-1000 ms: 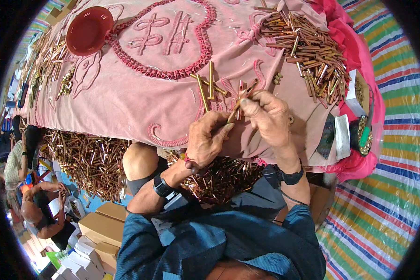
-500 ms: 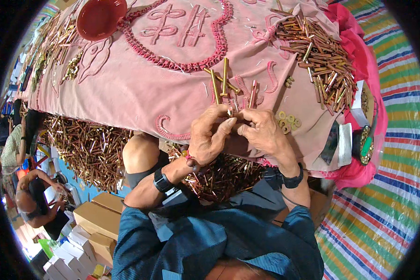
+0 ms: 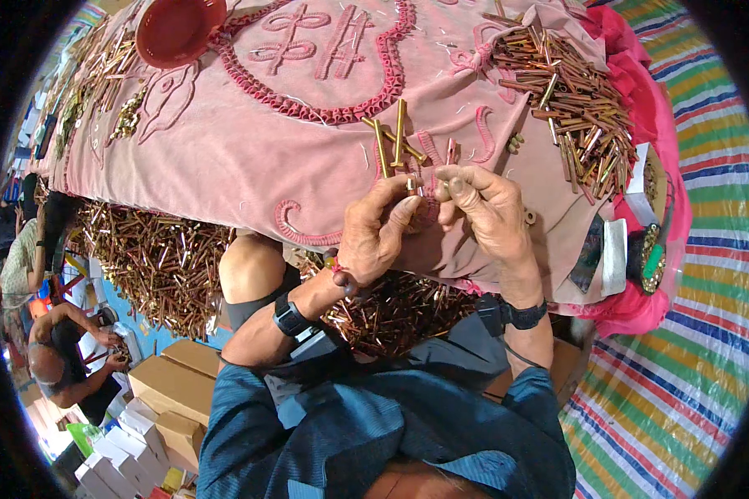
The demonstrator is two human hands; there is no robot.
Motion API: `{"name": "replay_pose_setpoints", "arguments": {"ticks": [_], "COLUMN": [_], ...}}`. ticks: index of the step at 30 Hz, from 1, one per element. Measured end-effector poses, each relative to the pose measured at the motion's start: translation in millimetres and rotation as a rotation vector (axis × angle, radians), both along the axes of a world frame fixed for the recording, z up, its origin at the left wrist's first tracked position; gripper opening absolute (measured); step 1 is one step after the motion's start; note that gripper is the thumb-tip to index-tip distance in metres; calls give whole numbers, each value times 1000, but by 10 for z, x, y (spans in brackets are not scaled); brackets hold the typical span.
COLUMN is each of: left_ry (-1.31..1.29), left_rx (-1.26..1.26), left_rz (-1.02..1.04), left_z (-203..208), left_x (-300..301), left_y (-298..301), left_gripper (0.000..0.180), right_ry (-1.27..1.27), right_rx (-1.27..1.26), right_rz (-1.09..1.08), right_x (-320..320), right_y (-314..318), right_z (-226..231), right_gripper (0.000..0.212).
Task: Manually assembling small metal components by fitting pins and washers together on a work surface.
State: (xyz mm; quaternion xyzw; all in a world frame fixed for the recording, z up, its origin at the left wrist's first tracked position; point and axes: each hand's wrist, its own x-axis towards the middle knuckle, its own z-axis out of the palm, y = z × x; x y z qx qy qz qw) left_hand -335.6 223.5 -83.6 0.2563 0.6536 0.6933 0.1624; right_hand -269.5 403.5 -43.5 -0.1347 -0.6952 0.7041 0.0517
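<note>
My left hand [image 3: 380, 231] and my right hand [image 3: 489, 212] meet fingertip to fingertip over the near edge of a pink embroidered cloth [image 3: 250, 150]. Both pinch a small brass piece [image 3: 419, 188] between thumbs and forefingers. Just beyond my fingers a few long brass bolts [image 3: 394, 141] lie crossed on the cloth, with a reddish bolt [image 3: 451, 151] beside them. A black watch sits on each wrist.
A large heap of copper and brass bolts [image 3: 570, 104] lies at the cloth's far right. A red bowl [image 3: 177, 29] stands at the far left. More bolts [image 3: 154, 262] are piled on the floor, near cardboard boxes [image 3: 171, 387]. Another person [image 3: 66, 358] crouches at lower left. A striped mat [image 3: 691, 349] covers the right.
My view has shifted, so the cloth and the bolts sit higher and nearer. Both hands have stayed together, still working the small brass piece at their fingertips.
</note>
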Motion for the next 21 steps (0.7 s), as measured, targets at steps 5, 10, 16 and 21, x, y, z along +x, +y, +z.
{"name": "replay_pose_setpoints", "arguments": {"ticks": [5,10,16,21], "left_ry": [-83,92,254,486], "left_rx": [37,-64,-143,-86], "left_rz": [-11,-3,-53,-162], "left_z": [-17,-5,48,34], "left_x": [8,-16,39,34], "left_y": [26,15,-52,-56], "left_gripper": [26,24,24,33], "right_ry": [91,57,-45,101], "right_rx": [-331,-212,121,434], "right_rz": [24,75,165,142], "right_x": [-20,-13,37,63], "right_y": [-16,-16,12,212], "right_z": [-69,-51,100,128], "right_gripper": [32,26,19,18]}}
